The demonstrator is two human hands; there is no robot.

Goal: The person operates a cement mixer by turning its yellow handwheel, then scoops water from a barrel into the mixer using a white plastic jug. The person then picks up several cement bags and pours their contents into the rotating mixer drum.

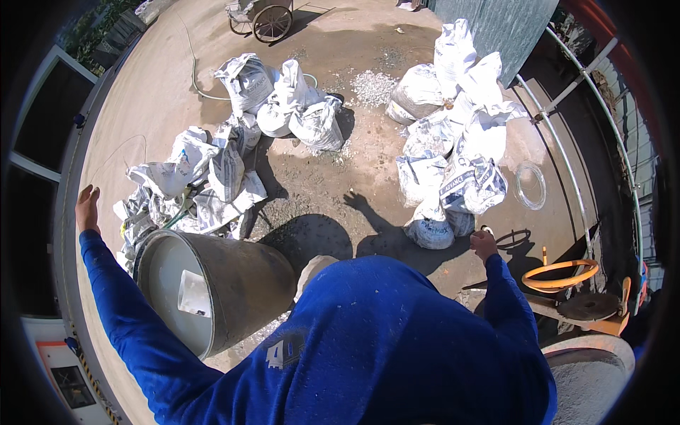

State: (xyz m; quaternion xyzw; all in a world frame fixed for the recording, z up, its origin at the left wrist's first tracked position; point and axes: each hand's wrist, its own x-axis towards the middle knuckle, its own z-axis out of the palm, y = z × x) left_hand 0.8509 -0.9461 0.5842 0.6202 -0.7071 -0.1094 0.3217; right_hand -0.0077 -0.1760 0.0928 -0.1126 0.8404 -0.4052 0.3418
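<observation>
My left hand (87, 209) is raised at the far left, fingers apart, holding nothing. Below it and to its right stands a large dark drum (249, 281) of cloudy water, with a white plastic container (194, 293) in the water. My right hand (483, 243) is curled around a small pale object (487, 230), mostly hidden by the fingers; its kind cannot be told. It is just right of a filled white sack (431, 226). More filled sacks (473, 186) are piled beyond it. An orange handwheel (560, 276) lies to the right of my right forearm.
Further sacks (313, 122) and crumpled sacks (180, 164) lie ahead and left. Loose gravel (373, 88) is spread between the piles. A green hose (194, 69) crosses the ground near a wheeled cart (260, 16). Metal pipe rails (560, 138) and a drum rim (595, 342) are at right.
</observation>
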